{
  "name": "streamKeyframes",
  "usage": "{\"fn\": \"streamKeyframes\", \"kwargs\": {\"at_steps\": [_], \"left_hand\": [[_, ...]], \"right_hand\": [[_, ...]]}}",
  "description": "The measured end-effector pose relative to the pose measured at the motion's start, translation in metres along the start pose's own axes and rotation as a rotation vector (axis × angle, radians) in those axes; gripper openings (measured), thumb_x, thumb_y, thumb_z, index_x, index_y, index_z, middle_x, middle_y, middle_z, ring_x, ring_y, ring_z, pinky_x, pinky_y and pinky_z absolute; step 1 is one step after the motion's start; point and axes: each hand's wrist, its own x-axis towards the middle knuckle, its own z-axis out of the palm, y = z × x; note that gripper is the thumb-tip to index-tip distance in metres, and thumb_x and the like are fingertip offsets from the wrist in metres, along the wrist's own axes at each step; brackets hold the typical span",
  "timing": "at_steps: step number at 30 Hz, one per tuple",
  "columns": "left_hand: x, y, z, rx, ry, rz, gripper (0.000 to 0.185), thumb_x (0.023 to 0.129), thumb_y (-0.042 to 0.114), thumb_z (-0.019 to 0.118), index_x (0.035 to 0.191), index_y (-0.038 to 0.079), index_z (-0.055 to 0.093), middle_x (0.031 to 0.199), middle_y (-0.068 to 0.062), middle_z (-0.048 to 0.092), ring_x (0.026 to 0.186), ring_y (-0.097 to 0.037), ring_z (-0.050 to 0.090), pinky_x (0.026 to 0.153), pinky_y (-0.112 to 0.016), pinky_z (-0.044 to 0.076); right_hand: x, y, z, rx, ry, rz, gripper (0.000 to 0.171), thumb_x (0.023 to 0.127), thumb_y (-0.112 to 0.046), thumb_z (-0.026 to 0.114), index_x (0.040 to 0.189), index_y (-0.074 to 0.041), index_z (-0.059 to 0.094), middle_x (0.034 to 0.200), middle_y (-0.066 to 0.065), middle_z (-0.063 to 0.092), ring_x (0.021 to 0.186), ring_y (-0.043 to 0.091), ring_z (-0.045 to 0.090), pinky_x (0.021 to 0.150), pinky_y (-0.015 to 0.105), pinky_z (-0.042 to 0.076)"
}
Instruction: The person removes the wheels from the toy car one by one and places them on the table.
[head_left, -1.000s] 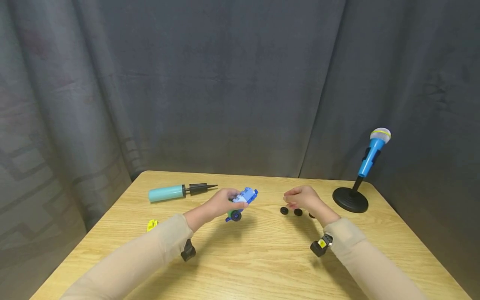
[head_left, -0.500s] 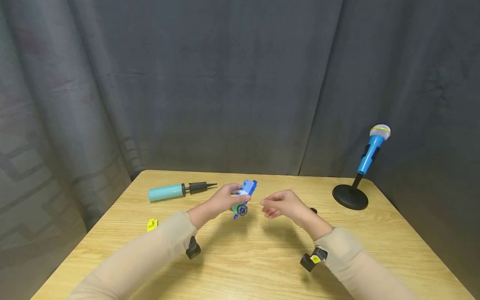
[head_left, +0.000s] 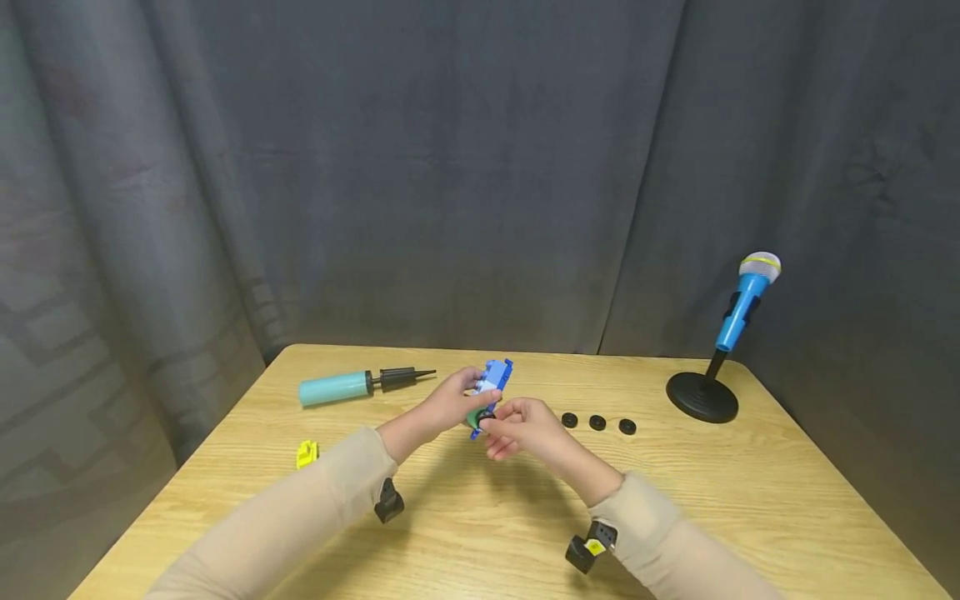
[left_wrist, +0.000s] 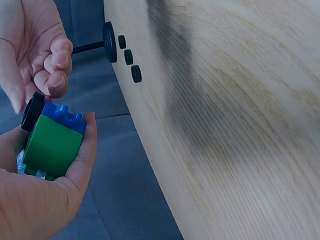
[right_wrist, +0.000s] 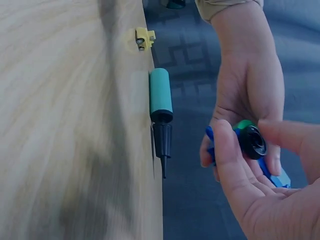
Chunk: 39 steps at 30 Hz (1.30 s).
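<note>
My left hand (head_left: 448,402) holds a small toy vehicle (head_left: 493,377) of blue, light blue and green blocks above the table. In the left wrist view its green block (left_wrist: 54,146) lies between thumb and fingers. A black wheel (right_wrist: 251,142) sits on the toy's near side, facing the right wrist camera. My right hand (head_left: 531,429) has come up to this wheel and pinches its edge between thumb and fingertips. Part of the toy is hidden behind both hands. To the right of the hands, three black wheels (head_left: 597,422) lie in a row on the table.
A teal hand pump (head_left: 336,389) with a black nozzle lies at the back left. Nearer on the left is a small yellow toy piece (head_left: 307,453). A blue toy microphone (head_left: 741,312) on a round black stand (head_left: 702,397) occupies the back right of the wooden table (head_left: 465,533).
My right hand has moved left from above the loose wheels to the toy and taken hold of its wheel. The left hand has tilted the toy more upright.
</note>
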Motion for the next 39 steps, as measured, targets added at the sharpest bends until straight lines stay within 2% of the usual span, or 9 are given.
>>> {"fn": "streamKeyframes", "kwargs": {"at_steps": [4,9,16,21,28,35,39], "left_hand": [[-0.0014,-0.0010,-0.0001,0.020,0.015,0.006,0.058,0.096,0.034,0.061,0.139,0.000,0.043,0.143,-0.024,0.046,0.127,-0.036,0.050,0.089,-0.042,0.053],[-0.0023,-0.0029,0.0005,0.039,0.012,0.016,0.055,0.096,0.034,0.061,0.135,-0.002,0.046,0.139,-0.025,0.049,0.126,-0.037,0.052,0.093,-0.044,0.051],[-0.0008,-0.0018,0.0026,0.098,0.004,0.065,0.049,0.097,0.032,0.059,0.128,-0.005,0.052,0.126,-0.022,0.060,0.110,-0.029,0.062,0.088,-0.039,0.053],[0.0013,-0.0013,0.0039,0.140,0.009,0.092,0.043,0.097,0.030,0.059,0.123,-0.005,0.056,0.117,-0.018,0.064,0.098,-0.021,0.064,0.081,-0.034,0.054],[0.0006,-0.0034,0.0068,0.157,0.004,0.082,0.048,0.097,0.028,0.060,0.128,-0.007,0.053,0.115,-0.019,0.064,0.098,-0.022,0.065,0.081,-0.034,0.055],[0.0011,-0.0032,0.0066,0.211,0.031,0.082,0.042,0.097,0.030,0.060,0.119,-0.007,0.059,0.108,-0.017,0.066,0.089,-0.019,0.063,0.076,-0.032,0.054],[0.0005,-0.0018,0.0062,0.184,0.019,0.064,0.048,0.097,0.032,0.060,0.126,-0.007,0.055,0.113,-0.017,0.065,0.095,-0.020,0.065,0.080,-0.035,0.055]], "right_hand": [[0.0033,0.0064,0.0040,-0.012,-0.027,-0.045,0.030,0.096,-0.015,0.061,0.104,0.013,0.053,0.085,0.030,0.068,0.061,0.013,0.068,0.064,0.034,0.059],[0.0049,0.0098,0.0049,-0.078,-0.052,-0.120,0.028,0.097,-0.014,0.059,0.097,0.015,0.058,0.078,0.027,0.068,0.059,0.015,0.068,0.061,0.035,0.059],[0.0057,0.0079,0.0034,-0.158,0.005,-0.186,0.023,0.093,-0.009,0.064,0.096,0.013,0.066,0.071,0.023,0.069,0.058,0.024,0.070,0.057,0.036,0.058],[0.0061,0.0074,0.0024,-0.204,0.032,-0.186,0.021,0.092,-0.008,0.065,0.094,0.012,0.067,0.069,0.021,0.070,0.057,0.022,0.070,0.056,0.036,0.058],[0.0054,0.0112,0.0027,-0.265,0.017,-0.211,0.022,0.092,-0.008,0.066,0.091,0.013,0.067,0.068,0.020,0.070,0.056,0.022,0.070,0.055,0.035,0.058],[0.0006,0.0055,0.0058,-0.380,0.006,-0.309,0.018,0.091,-0.008,0.066,0.085,0.008,0.069,0.065,0.015,0.069,0.056,0.023,0.069,0.052,0.026,0.056],[-0.0034,0.0016,0.0007,-0.342,-0.048,-0.268,0.021,0.095,-0.010,0.062,0.090,0.009,0.067,0.071,0.018,0.070,0.063,0.031,0.071,0.057,0.033,0.058]]}}
